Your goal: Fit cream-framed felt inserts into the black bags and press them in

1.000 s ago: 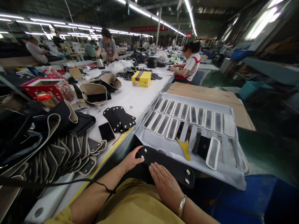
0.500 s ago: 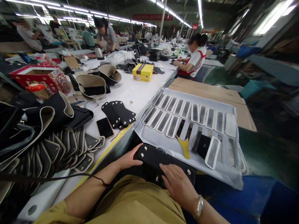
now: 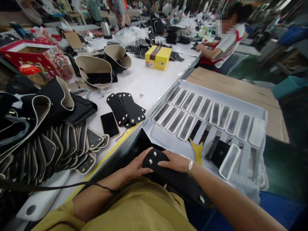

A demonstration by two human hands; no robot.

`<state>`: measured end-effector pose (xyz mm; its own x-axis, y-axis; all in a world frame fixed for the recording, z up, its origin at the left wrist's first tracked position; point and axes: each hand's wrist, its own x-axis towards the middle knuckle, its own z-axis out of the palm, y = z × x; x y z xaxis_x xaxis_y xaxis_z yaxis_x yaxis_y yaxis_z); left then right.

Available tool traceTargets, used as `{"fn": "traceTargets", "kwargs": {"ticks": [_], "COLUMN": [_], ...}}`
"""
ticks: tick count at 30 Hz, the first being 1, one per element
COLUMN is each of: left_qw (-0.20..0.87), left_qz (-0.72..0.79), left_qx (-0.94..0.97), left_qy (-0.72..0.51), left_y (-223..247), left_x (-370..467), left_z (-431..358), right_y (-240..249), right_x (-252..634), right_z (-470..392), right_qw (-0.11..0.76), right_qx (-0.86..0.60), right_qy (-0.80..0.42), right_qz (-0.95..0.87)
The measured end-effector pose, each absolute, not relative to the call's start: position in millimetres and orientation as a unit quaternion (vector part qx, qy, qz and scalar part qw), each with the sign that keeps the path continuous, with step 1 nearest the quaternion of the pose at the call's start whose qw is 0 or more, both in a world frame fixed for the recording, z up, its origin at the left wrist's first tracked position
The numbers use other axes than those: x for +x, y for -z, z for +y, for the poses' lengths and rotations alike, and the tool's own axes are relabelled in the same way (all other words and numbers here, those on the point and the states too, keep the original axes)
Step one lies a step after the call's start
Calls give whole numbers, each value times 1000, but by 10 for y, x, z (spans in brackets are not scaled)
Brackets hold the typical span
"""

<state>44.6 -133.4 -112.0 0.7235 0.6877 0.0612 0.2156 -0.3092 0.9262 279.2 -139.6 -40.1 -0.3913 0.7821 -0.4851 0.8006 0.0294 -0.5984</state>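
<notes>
A long black bag piece (image 3: 179, 181) with a rounded end and white tabs near its corners lies across my lap, against my yellow-brown top. My left hand (image 3: 141, 164) grips its near-left end, thumb on the upper face and fingers partly hidden round the edge. My right hand (image 3: 175, 161) is closed over the far long edge, thumb on top, a silver bracelet at the wrist. The piece's underside is hidden. On the table beyond lie flat black panels (image 3: 127, 109) with similar white tabs, fanned over one another, with a phone (image 3: 110, 124) beside them.
To the right, a grey-covered board (image 3: 166, 142) carries rows of white-rimmed strips (image 3: 187, 126), a yellow pointed piece (image 3: 197, 152) and a black block (image 3: 218, 150). Black trimmed flaps (image 3: 69, 149) are heaped at left. A yellow box (image 3: 158, 58) stands farther back. A co-worker (image 3: 222, 45) sits beyond.
My right hand has slid from the middle of the black piece's top to its far edge, closer to my left hand. The piece now slants more toward lower right. The view has tipped down.
</notes>
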Motion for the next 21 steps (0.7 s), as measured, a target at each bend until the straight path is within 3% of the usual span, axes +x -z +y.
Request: {"fn": "traceTargets", "kwargs": {"ticks": [11, 21], "left_qw": [539, 651], "left_qz": [294, 330], "left_qx": [759, 660], "left_qy": [-219, -178], "left_y": [1151, 884], "left_x": [468, 520], "left_z": [-1311, -1031], "right_y": [341, 422], "right_x": [2538, 2568], "right_z": [-1423, -1517], "right_qw": [71, -8], "right_qx": [599, 618], "right_qy": [336, 341], "right_qz": [723, 708]}}
